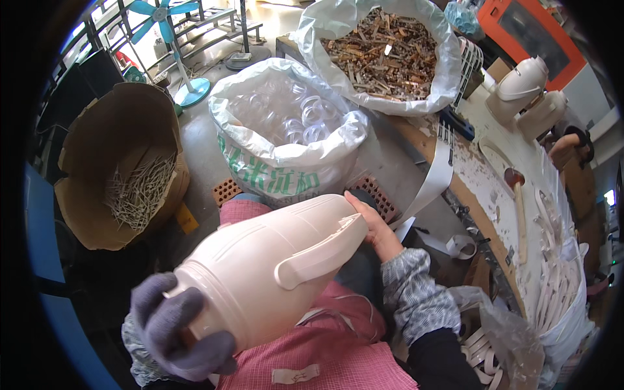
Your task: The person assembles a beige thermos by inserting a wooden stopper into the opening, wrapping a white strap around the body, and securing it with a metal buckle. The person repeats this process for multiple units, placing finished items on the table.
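A cream plastic jug shell [253,266] lies tilted across my lap, over a pink checked apron [312,364]. Its wide ringed end points to the lower left, and the curved handle [318,257] faces right. My left hand [179,328], in a grey glove, has its fingers wrapped round the wide end. At the narrower far end, my bare right hand [374,224] grips the shell near the top of the handle; some of its fingers are hidden behind the shell. A jagged, uneven edge shows where the handle's top meets the body.
Ahead stand a white sack [240,153] of clear plastic rings and a larger sack [448,39] of brown strips. A cardboard box [91,130] with thin sticks is left. On the right-hand bench [478,175] lie a hammer [520,214], cream strips [552,279] and jug shells [520,88].
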Motion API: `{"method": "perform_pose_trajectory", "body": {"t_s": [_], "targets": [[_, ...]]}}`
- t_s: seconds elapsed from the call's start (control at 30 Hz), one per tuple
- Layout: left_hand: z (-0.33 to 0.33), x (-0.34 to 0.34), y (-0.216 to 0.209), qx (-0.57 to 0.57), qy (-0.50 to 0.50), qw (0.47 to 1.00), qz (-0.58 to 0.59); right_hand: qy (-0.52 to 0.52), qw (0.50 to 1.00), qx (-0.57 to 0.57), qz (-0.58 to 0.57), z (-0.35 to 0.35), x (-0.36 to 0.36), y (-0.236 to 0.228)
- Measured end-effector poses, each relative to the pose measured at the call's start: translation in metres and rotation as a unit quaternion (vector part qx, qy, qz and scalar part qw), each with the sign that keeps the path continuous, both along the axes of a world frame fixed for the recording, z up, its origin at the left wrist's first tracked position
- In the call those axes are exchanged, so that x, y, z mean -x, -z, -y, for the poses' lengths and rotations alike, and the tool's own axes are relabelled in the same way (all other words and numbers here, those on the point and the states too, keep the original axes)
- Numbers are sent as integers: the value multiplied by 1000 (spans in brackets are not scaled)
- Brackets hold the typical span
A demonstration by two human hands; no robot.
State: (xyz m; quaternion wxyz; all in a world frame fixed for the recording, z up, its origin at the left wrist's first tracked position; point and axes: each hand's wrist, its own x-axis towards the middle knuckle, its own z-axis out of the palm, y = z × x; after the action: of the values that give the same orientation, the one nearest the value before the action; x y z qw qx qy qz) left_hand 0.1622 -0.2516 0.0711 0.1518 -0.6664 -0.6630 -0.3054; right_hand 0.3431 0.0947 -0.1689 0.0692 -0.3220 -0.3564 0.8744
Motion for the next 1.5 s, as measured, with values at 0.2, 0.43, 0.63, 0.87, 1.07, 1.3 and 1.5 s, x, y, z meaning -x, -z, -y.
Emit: {"method": "perform_pose_trajectory", "body": {"t_s": [0.2, 0.43, 0.63, 0.87, 1.07, 1.3, 1.5], "targets": [[-37, 82, 15, -11, -178, 984, 22, 215, 902, -364, -92, 42, -11, -82], [-102, 70, -57, 34, 154, 984, 83, -70, 982, -166, 46, 53, -30, 31], [-184, 78, -22, 238, 17, 923, 302, 144, 795, -588, 38, -153, -146, -114], [-198, 92, 10, 242, 143, 841, 462, 143, 438, -688, 561, -433, -315, -89], [-189, 55, -20, 101, 141, 939, 297, 103, 477, -714, 503, -459, -323, -99], [-147, -39, -4, -9, 158, 987, 23, 485, 540, -684, 76, -233, -163, -233], [-111, -57, 23, 28, 290, 957, 5, 290, 871, -292, -270, 20, -32, -153]]}}
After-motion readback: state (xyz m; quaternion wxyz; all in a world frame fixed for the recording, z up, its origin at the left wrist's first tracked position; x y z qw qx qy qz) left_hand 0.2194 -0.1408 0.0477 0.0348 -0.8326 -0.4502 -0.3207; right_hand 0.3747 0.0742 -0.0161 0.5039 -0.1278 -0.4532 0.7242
